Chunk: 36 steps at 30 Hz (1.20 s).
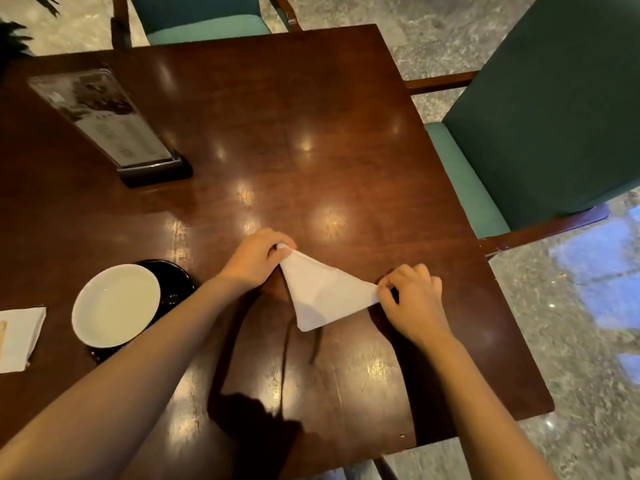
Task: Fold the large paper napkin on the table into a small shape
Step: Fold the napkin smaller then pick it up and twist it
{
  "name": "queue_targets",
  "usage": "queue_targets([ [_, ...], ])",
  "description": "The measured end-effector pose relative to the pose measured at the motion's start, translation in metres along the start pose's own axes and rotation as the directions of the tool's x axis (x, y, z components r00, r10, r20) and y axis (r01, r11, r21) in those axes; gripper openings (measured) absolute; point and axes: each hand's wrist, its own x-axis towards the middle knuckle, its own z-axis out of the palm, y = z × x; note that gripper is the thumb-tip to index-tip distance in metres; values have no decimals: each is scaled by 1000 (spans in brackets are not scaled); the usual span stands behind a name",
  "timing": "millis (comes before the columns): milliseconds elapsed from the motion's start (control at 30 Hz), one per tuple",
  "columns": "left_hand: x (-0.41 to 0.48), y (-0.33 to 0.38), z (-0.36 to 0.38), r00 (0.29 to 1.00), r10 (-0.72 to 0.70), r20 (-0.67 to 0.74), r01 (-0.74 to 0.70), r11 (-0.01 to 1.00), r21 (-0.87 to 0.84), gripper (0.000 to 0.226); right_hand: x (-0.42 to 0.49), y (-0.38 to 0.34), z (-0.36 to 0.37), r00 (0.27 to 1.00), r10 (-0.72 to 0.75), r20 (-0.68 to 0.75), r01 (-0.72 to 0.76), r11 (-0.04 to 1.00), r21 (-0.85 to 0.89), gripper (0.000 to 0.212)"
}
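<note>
Inspector: Left hand (254, 259): thumb and fingers pinched on the far-left corner of the napkin (323, 294). Right hand (412, 299): fingertips pinched on the right corner.

Clerk: Condition of the napkin?

Inspector: White, folded to a triangle, stretched between the two hands; the third corner points toward the person. It sits at the near-middle of the table (311, 133). Whether it lies flat on the wood or is raised slightly, I cannot tell.

Clerk: Surroundings on the left?

Inspector: A white plate (116, 304) rests on a dark saucer (175, 278), near the left forearm. Further left, at the frame edge, a second folded white napkin (20, 336) (partly cut off).

Clerk: Any labels or writing?

Inspector: One item bears print: a clear menu stand (104, 116) in a dark base, at the far left of the table. The print is too blurred to read.

Clerk: Beyond the table?

Inspector: Two green chairs, one at the far side (204, 26), one at the right (519, 133), on a stone floor (554, 306).
</note>
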Motion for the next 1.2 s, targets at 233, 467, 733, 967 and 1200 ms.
queue_targets([
  [233,-16,-5,9,991,-17,-133,15,1000,-15,17,5,9,21,975,-202,-94,195,978,-78,35],
  [467,-13,5,2,996,23,-85,-8,985,170,15,9,10,25,952,-301,-54,296,952,-83,31],
  [733,-28,1,42,839,499,217,-537,694,479,51,18,19,18,907,-420,29,420,897,-139,26],
  [967,-29,-3,48,892,434,127,-440,770,462,49,15,-20,15,931,-358,-68,354,933,-57,39],
  [1200,-29,-2,45,875,463,140,-464,722,513,48,-45,-33,54,823,-513,241,556,816,-161,67],
])
